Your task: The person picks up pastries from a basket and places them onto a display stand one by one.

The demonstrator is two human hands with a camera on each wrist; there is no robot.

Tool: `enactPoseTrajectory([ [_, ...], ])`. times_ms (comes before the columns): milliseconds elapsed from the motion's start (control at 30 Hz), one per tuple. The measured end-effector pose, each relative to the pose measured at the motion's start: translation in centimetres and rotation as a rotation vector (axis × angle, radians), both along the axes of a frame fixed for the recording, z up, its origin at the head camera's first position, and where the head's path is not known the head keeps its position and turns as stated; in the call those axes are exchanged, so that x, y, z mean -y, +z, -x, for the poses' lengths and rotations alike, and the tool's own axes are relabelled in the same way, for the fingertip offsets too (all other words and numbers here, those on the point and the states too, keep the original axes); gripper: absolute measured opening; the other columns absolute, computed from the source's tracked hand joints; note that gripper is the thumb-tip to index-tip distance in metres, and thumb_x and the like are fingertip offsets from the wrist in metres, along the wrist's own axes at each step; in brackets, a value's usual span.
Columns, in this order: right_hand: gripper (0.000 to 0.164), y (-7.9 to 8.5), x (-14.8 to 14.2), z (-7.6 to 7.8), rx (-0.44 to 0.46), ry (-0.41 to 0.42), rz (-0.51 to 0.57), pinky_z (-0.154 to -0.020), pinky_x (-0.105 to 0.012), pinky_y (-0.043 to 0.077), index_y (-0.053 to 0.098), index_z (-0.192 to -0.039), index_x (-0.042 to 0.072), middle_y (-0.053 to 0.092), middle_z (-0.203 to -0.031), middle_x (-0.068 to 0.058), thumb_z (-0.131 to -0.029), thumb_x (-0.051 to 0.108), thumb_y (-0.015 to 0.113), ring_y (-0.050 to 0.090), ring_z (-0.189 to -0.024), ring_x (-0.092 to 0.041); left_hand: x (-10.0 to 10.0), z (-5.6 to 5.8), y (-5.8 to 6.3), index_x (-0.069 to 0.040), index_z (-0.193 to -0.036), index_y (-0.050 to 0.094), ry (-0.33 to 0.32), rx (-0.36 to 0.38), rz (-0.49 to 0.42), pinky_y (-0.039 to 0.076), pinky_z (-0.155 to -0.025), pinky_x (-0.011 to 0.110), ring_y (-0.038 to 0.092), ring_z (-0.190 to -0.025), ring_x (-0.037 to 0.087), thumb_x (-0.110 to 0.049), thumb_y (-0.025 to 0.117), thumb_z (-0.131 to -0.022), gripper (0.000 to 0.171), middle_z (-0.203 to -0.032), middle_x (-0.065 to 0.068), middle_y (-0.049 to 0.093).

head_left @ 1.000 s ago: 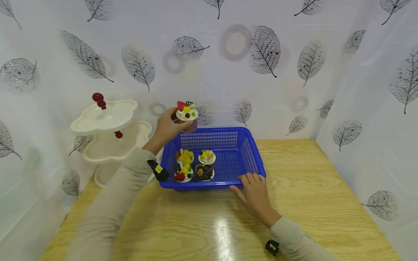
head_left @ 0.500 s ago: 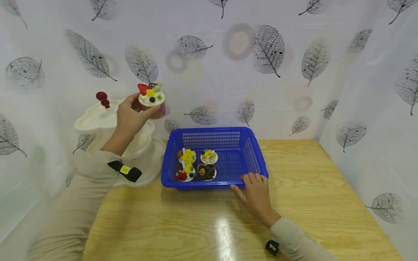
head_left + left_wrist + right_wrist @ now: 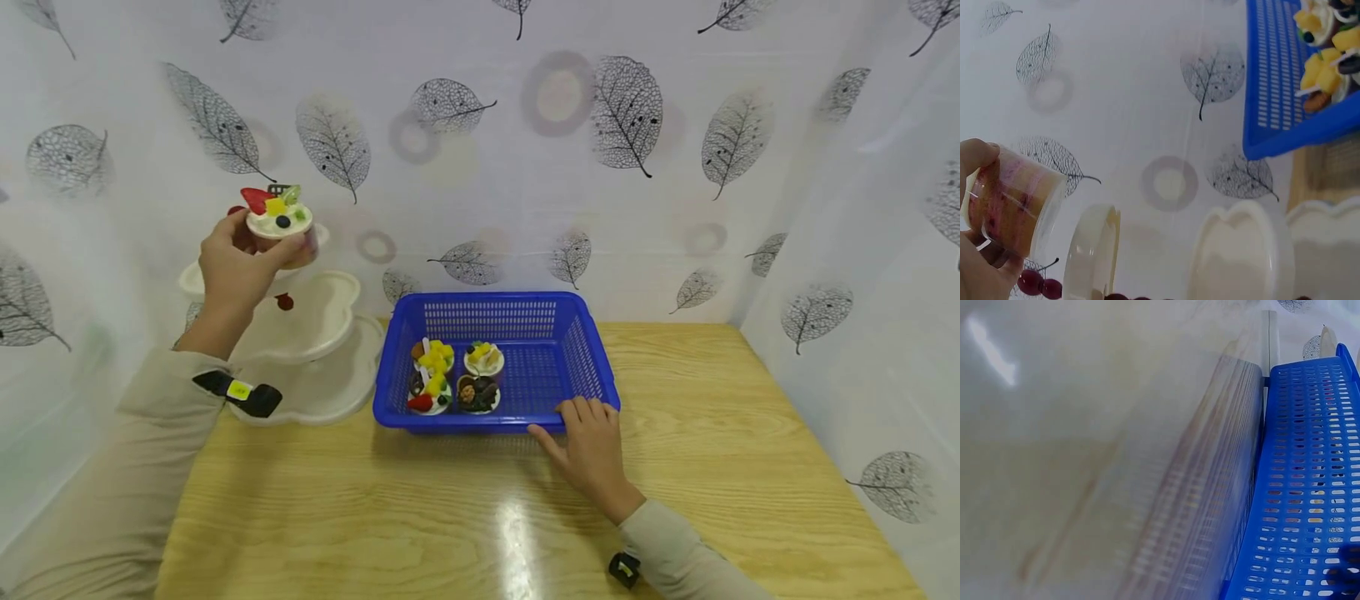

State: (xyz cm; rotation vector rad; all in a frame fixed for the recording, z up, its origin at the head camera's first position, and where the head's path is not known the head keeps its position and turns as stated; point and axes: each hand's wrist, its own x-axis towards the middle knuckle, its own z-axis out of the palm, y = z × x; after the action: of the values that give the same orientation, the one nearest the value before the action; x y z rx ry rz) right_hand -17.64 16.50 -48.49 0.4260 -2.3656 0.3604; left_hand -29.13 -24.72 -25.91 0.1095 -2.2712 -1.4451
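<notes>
My left hand (image 3: 234, 271) grips a dessert cup (image 3: 281, 223) in the air, in front of the top tier of the white tiered stand (image 3: 330, 321). Cream, a red strawberry piece, yellow cubes and a dark berry top the cup. In the left wrist view, pink and brown layers show through the clear wall of the dessert cup (image 3: 1013, 206), and the stand's scalloped tiers (image 3: 1235, 256) are below right of it. My right hand (image 3: 588, 450) holds the near rim of a blue plastic basket (image 3: 480, 423), its fingers bent over the edge near the right corner.
Several fruit-topped dessert cups (image 3: 482, 360) stand in the basket's left half. The basket and stand are on a wooden table (image 3: 420, 517). Behind and beside it hangs a white leaf-print curtain (image 3: 495, 167). Red balls (image 3: 1038, 284) form the stand's knob.
My left hand has carried the dessert cup leftward, from above the basket's back left corner to the stand, and slightly up. My right hand stays on the basket rim.
</notes>
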Motion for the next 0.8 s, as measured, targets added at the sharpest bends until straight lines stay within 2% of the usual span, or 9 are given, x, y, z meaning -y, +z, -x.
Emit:
enactPoseTrajectory([
  [233,0.066,0.0,0.0,0.1,-0.004,-0.006,-0.003,-0.075,-0.048,0.037,0.059,-0.086,0.005,0.054,-0.078,-0.007,-0.092,0.068,0.039,0.049,-0.075,-0.030,1.4,-0.3,-0.5,-0.008,-0.147,0.036,0.056,0.074,0.013,0.041,-0.102,0.022,0.047,-0.114,0.010,-0.037,0.075,-0.082,0.081,-0.136,0.010,0.048],
  [500,0.067,-0.1,-0.1,0.1,-0.009,-0.009,-0.013,-0.075,-0.048,0.037,0.058,-0.085,0.006,0.053,-0.078,-0.007,-0.092,0.069,0.036,0.050,-0.075,-0.030,2.1,-0.3,-0.9,-0.007,-0.145,0.040,0.100,0.120,0.023,0.043,-0.090,0.016,0.047,-0.101,0.003,-0.041,0.074,-0.081,0.080,-0.114,-0.008,0.051],
  [667,0.063,0.0,-0.2,0.1,-0.001,0.005,-0.036,-0.075,-0.047,0.037,0.058,-0.085,0.006,0.056,-0.079,-0.007,-0.091,0.066,0.041,0.052,-0.076,-0.030,2.6,-0.1,-0.9,-0.009,-0.146,0.037,0.120,0.147,0.014,0.043,-0.097,0.018,0.048,-0.110,0.005,-0.041,0.073,-0.082,0.080,-0.129,0.001,0.050],
  [800,0.064,0.4,-0.3,0.0,0.018,0.013,-0.078,-0.075,-0.048,0.037,0.060,-0.088,0.006,0.059,-0.083,-0.009,-0.094,0.065,0.037,0.053,-0.079,-0.030,2.8,-0.1,-0.9,-0.009,-0.147,0.035,0.119,0.165,0.001,0.042,-0.100,0.020,0.047,-0.115,0.007,-0.040,0.072,-0.083,0.080,-0.137,0.006,0.047],
])
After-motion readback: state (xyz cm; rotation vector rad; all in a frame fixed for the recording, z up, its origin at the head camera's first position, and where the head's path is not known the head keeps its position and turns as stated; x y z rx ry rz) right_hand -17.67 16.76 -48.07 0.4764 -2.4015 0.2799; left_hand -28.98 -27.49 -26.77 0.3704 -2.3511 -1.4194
